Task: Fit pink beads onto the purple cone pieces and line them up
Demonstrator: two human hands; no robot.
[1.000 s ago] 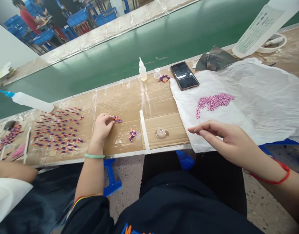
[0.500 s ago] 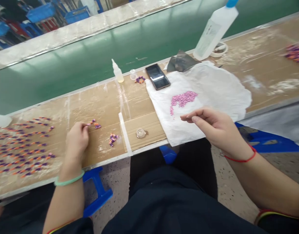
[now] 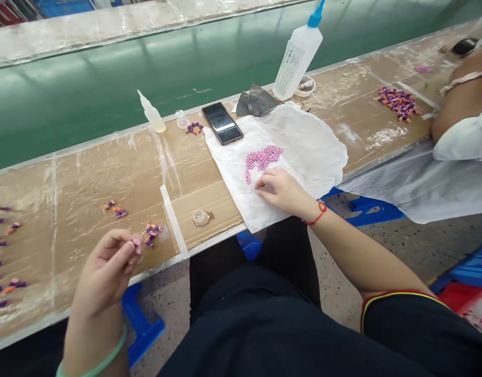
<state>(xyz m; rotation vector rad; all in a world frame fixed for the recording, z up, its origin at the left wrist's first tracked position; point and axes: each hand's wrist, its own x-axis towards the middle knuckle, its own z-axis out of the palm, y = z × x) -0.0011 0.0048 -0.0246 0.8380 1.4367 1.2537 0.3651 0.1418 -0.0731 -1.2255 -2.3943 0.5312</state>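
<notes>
1. Well, the left hand (image 3: 107, 267) is closed in a pinch, with a small pink piece (image 3: 136, 242) gripped between thumb and fingertips, held up just over the near edge of the cardboard-covered tabletop (image 3: 79, 183).
2. The right hand (image 3: 282, 191) is half open, its fingers curved down onto a crumpled white plastic sheet (image 3: 315, 146). Nothing shows between them, and a heap of pink beads (image 3: 262, 158) lies just beyond the fingertips (image 3: 260, 184) on that sheet.
3. Just ahead of the left hand, a small cluster of purple-and-orange pieces (image 3: 151, 234) sits on the tabletop, with a few loose pieces (image 3: 120, 212) further left. To the left of that hand, rows of similar pieces (image 3: 1, 262) run off the edge of the view.
4. Between the hands, a clear round cap (image 3: 201, 218) rests on a cardboard panel beside a white strip (image 3: 173, 222).
5. Beyond the right hand lie a black smartphone (image 3: 222, 123), a dark foil sheet (image 3: 256, 102) and a large squeeze bottle with a blue nozzle (image 3: 298, 55). A small squeeze bottle (image 3: 152, 116) and a clear cup (image 3: 181, 119) stand further left, near a ring of pieces (image 3: 194, 128).
6. Far to the right of the right hand, a co-worker's arm (image 3: 462, 99) lies beside another pile of pieces (image 3: 400, 103).
</notes>
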